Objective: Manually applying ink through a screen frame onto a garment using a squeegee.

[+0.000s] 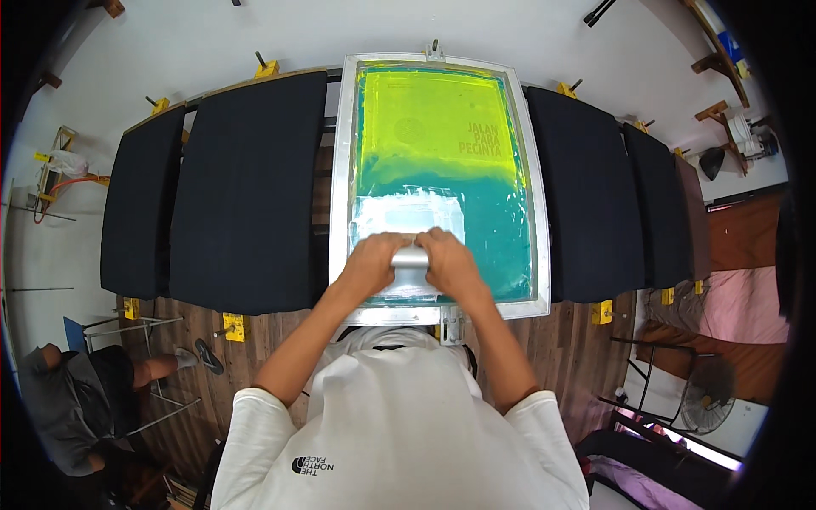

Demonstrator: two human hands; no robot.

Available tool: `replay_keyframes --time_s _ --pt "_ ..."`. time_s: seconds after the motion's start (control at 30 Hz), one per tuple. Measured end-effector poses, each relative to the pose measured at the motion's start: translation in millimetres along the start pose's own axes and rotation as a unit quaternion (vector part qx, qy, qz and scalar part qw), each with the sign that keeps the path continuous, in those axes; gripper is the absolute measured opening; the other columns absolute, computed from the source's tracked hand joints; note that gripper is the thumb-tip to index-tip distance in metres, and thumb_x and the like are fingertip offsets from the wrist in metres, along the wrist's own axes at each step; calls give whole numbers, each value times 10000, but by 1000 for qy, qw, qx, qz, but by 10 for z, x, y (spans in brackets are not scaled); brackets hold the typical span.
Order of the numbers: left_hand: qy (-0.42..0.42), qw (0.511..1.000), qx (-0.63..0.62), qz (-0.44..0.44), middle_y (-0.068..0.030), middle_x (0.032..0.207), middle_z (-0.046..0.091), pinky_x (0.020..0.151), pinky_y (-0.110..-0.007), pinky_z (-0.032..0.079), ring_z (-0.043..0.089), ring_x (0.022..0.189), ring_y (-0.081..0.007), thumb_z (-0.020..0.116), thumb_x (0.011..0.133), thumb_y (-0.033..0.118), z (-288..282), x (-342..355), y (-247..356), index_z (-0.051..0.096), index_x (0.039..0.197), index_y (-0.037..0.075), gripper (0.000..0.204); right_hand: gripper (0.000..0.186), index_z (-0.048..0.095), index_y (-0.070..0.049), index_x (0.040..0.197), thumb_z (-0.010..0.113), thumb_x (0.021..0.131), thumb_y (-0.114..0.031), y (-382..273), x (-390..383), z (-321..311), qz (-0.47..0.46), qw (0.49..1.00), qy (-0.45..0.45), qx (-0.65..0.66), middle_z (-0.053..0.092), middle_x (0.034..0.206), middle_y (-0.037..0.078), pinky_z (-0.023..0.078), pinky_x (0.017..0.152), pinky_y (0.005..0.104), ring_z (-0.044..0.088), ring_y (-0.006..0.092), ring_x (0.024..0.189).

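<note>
Both my hands grip a silver-handled squeegee (410, 257) near the close end of a screen-printing frame (342, 170). My left hand (372, 262) wraps its left side and my right hand (450, 263) its right, thumbs close together on top. White ink (416, 208) is smeared across the mesh just beyond and around the squeegee. The mesh (438, 110) is yellow-green at the far end, with faint lettering at its right, and teal toward me. The squeegee's lower edge is partly hidden by my hands. Whatever lies beneath the screen cannot be seen.
Boards covered in black cloth stand on the left (246, 191) and right (588, 195) of the frame, with yellow clamps (234, 327) at their ends. A metal hinge bracket (450, 325) sits at the near edge. Another person (76, 408) is at lower left; a fan (708, 395) stands lower right.
</note>
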State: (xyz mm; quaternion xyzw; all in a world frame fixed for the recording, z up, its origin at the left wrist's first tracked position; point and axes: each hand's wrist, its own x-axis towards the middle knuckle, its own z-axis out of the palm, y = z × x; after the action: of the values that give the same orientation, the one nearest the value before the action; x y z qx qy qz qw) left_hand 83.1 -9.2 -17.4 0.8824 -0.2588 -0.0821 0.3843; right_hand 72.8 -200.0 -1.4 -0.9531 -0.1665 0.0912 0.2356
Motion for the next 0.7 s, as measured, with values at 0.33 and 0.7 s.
replay_keyframes --time_s 0.33,0.7 --pt "-35 998 -11 -45 -224 1039 683 896 -466 493 630 976 -399 565 699 -113 -100 -256 359 666 1148 7 476 397 646 -60 1024 637 652 79 -270 -241 -189 34 998 -53 32 617 1016 146 513 824 462 590 366 1018" --pt "-18 998 58 -16 -242 1297 554 1016 -467 397 534 1206 -397 599 693 -93 251 -697 374 562 1314 41 636 468 631 -74 1124 632 684 84 -211 -681 184 25 999 2 48 559 1251 180 523 831 471 559 376 1112"
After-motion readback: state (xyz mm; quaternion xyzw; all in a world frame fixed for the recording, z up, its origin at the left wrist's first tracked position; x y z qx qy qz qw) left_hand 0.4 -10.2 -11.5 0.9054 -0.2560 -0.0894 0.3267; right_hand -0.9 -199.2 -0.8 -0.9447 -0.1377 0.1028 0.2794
